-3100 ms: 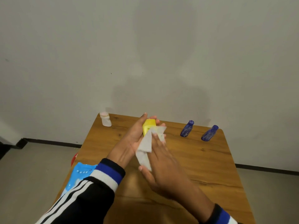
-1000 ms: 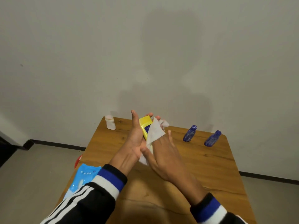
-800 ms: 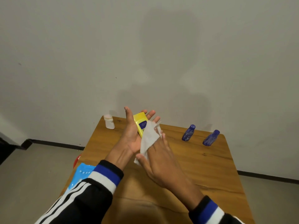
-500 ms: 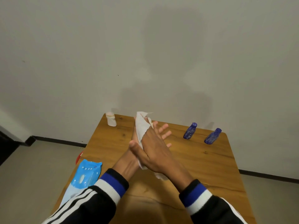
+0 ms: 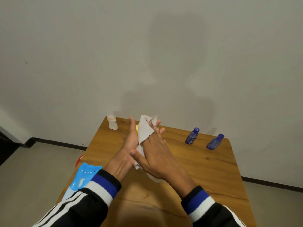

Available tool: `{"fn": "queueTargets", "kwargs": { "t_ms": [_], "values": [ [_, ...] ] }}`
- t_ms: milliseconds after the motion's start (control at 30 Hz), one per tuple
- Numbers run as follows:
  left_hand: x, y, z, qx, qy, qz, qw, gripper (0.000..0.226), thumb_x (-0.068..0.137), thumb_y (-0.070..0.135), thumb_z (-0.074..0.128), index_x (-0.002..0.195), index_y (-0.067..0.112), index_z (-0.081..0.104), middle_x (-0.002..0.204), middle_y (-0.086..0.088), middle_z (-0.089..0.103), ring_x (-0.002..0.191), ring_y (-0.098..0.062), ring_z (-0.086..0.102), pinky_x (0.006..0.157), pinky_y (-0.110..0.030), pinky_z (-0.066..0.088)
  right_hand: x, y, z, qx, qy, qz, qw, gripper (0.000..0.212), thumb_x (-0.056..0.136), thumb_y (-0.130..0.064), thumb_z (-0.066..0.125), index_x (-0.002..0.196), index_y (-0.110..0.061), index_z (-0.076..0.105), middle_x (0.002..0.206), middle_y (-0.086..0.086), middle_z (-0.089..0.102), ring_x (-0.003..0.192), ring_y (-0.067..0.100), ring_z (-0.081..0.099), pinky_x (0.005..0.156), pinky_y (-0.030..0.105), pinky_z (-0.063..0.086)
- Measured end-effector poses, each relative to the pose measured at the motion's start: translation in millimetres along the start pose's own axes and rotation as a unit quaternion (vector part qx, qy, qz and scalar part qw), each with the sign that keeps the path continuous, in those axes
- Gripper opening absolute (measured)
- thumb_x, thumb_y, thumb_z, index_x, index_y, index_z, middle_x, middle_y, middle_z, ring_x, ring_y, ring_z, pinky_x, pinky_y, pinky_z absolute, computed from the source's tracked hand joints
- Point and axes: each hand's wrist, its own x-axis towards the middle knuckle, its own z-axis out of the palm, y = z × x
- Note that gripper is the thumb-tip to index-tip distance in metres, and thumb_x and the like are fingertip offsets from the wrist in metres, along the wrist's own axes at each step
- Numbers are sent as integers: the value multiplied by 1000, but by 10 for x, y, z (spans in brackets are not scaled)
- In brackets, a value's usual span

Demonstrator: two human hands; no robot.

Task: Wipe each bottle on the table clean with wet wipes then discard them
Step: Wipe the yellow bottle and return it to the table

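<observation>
Above the wooden table (image 5: 205,174), my left hand (image 5: 131,141) cradles a yellow bottle (image 5: 137,128) between thumb and fingers; only a sliver of yellow shows. My right hand (image 5: 157,154) presses a white wet wipe (image 5: 145,130) flat against the bottle with straight fingers, the wipe sandwiched between both hands and sticking out at top and bottom. A small white bottle (image 5: 112,122) stands at the far left corner. Two blue bottles (image 5: 192,136) (image 5: 215,142) stand near the far right edge.
A light-blue pack of wet wipes (image 5: 83,176) lies at the table's left edge beside my left sleeve. Something red (image 5: 79,159) shows on the floor just past that edge. A plain wall rises right behind the table.
My right hand has slid the wipe up over the yellow bottle and turned palm-in against my left hand, covering the bottle almost fully. The other bottles have not moved.
</observation>
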Motion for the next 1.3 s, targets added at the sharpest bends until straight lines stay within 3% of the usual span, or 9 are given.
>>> {"fn": "queueTargets", "kwargs": {
  "t_ms": [167,267,433,600,700,900,1100,1200,1300],
  "values": [
    [64,223,-103,-126,5,77,989,88,83,85,30,126,12,53,135,-9,66,124,-32,63,99,-65,48,-235,-36,75,-87,-33,-27,995,87,97,-70,23,156,-8,7,166,7,-2,152,16,-13,123,46,10],
    [95,225,-89,-122,-24,56,991,88,82,86,34,125,12,53,135,-10,66,130,-33,58,108,-68,35,-186,-17,40,-79,-46,-10,996,89,96,-71,20,157,-9,4,165,6,-6,151,15,-17,124,43,2],
    [118,93,-25,-102,-78,-29,991,107,73,93,35,142,13,52,143,-14,59,143,-27,44,121,-48,28,27,34,-189,-57,-34,-2,998,87,97,-66,28,157,-10,-2,165,8,-9,150,16,-19,124,38,-1],
    [126,229,-89,-109,-89,58,988,86,83,86,32,122,13,55,144,-9,59,133,-36,55,117,-65,26,-308,-50,-40,-86,-38,-14,996,89,96,-70,23,156,-6,10,165,9,-3,151,17,-16,123,50,6],
    [86,122,-59,-91,-99,20,991,89,80,89,32,118,13,57,145,-11,58,134,-40,53,117,-68,22,-320,-33,-19,-69,-41,-22,997,87,97,-69,25,157,-10,7,166,6,-8,151,16,-18,122,52,6],
    [36,-85,77,-122,-192,-36,973,112,64,99,35,148,25,47,156,-17,43,143,-43,39,116,-58,33,75,22,-242,-106,-11,-30,994,84,97,-69,21,157,-13,3,166,5,-4,151,14,-16,123,49,4],
    [-6,153,80,-129,-173,-3,976,118,65,96,46,146,10,43,156,-16,43,143,-43,40,119,-64,21,-53,-129,-174,-79,30,2,996,82,98,-60,34,158,-13,2,165,2,-14,150,16,-19,122,45,-2],
    [-51,320,24,-119,-131,53,983,84,78,84,47,117,10,56,153,-18,47,138,-43,47,113,-73,22,-310,-199,-23,-49,66,-19,996,60,98,-46,45,148,-17,27,166,2,-1,152,12,-7,121,41,13],
    [-77,411,18,-101,-85,84,988,61,88,68,50,103,9,60,147,-21,53,130,-45,54,111,-67,33,-376,-102,-10,-19,67,74,995,47,98,-28,56,137,-3,48,144,17,50,134,24,44,106,28,40]
  ]
}}
